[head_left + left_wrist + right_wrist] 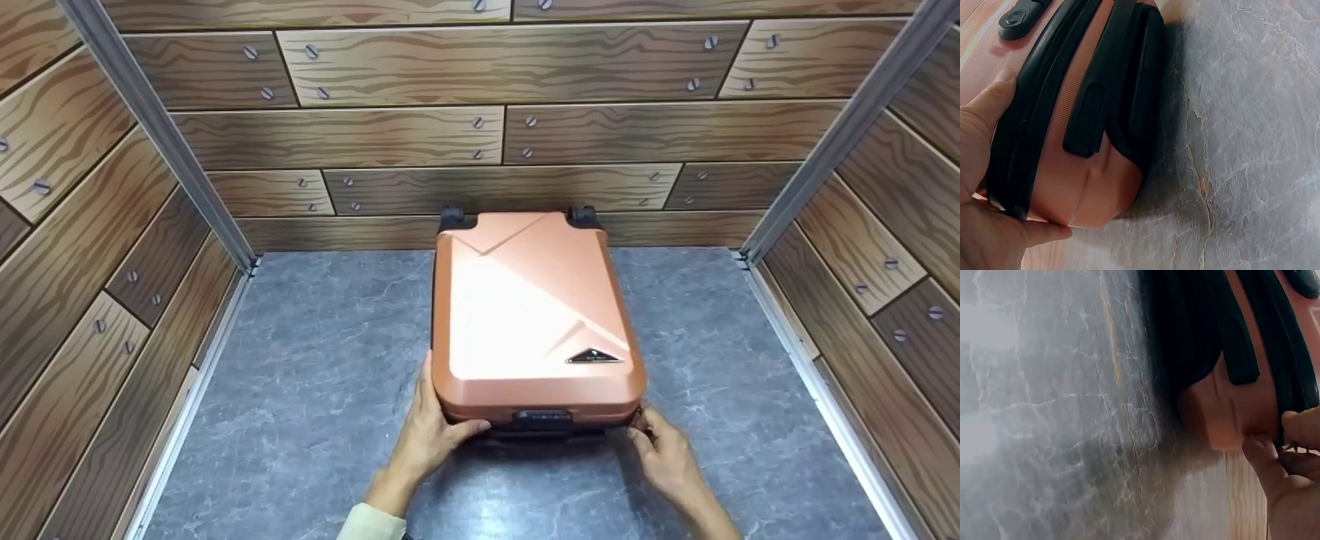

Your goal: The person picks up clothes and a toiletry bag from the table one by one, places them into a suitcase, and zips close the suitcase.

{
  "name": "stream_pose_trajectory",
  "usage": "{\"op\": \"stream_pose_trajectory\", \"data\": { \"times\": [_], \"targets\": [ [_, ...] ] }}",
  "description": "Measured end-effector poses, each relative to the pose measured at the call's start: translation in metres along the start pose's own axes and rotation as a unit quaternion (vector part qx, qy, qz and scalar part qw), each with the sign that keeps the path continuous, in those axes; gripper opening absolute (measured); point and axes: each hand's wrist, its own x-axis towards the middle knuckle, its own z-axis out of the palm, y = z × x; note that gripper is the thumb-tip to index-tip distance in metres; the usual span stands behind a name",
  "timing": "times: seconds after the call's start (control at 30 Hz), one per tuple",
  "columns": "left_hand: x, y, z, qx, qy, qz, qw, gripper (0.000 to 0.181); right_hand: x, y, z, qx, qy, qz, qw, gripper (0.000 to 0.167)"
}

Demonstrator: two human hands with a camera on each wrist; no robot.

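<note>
A rose-gold hard-shell suitcase (525,300) lies flat on the grey floor, its black wheels toward the back wall. My left hand (427,431) grips the near left corner, thumb across the end face and fingers along the side. In the left wrist view, the thumb of the left hand (988,140) touches the black zipper band (1022,124). At the near right corner, my right hand (667,454) pinches a small zipper pull beside the band, mostly hidden by the fingers (1264,461). A black latch (543,420) sits mid-end, above a black carry handle (1086,121).
Grey marble-patterned floor (322,360) surrounds the suitcase on both sides. Wood-print walls (420,135) stand behind and to the left and right, with metal rails (810,375) along the floor edges. The suitcase's wheels (454,217) are close to the back wall.
</note>
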Motion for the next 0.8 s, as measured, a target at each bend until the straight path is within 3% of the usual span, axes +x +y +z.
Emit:
{"op": "stream_pose_trajectory", "data": {
  "times": [0.17, 0.47, 0.6, 0.8],
  "targets": [
    [-0.001, -0.001, -0.002, -0.006, -0.003, -0.003, 1.0, 0.139, -0.005, -0.003, 0.006, 0.005, 0.009, -0.003, 0.9999, 0.028],
    [0.0, -0.004, -0.007, -0.006, -0.029, 0.004, 0.9996, 0.139, -0.015, -0.016, 0.024, -0.006, 0.113, -0.011, 0.9935, 0.026],
    [0.0, -0.004, -0.008, 0.005, -0.032, 0.008, 0.9994, 0.139, -0.018, -0.021, 0.03, 0.002, 0.114, 0.02, 0.9933, 0.022],
    [0.001, -0.004, -0.008, 0.018, -0.031, 0.01, 0.9993, 0.138, -0.019, -0.024, 0.029, 0.045, 0.083, 0.078, 0.9925, 0.016]
  ]
}}
